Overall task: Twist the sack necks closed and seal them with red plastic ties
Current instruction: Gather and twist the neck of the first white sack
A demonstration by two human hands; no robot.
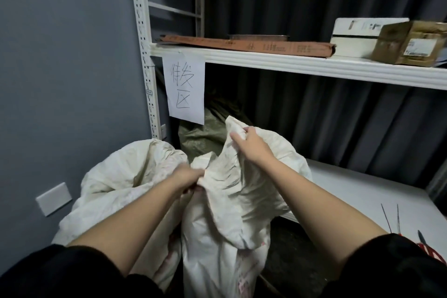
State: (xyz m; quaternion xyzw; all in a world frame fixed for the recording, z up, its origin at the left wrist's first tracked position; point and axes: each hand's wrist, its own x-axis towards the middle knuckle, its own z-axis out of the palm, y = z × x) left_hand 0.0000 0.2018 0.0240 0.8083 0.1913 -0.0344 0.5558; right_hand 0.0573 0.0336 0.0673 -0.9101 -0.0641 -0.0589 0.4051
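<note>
Nearest, the left hand [191, 175] pinches a fold of the crumpled white woven sack [227, 201] standing on the floor by the rack, while the right hand [249, 143] grips its raised upper edge. Red ties [433, 253] lie on the low white shelf [362, 186] at right. Beyond, a paper sign [185, 87] with handwritten Chinese characters hangs from the upper shelf [290, 61], which carries a flat brown carton [244, 46].

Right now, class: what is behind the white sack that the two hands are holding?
Behind the white sack stands a green woven sack, with dark curtain beyond. Its lower part is covered by the white sacks, so nothing there can be seen.
</note>
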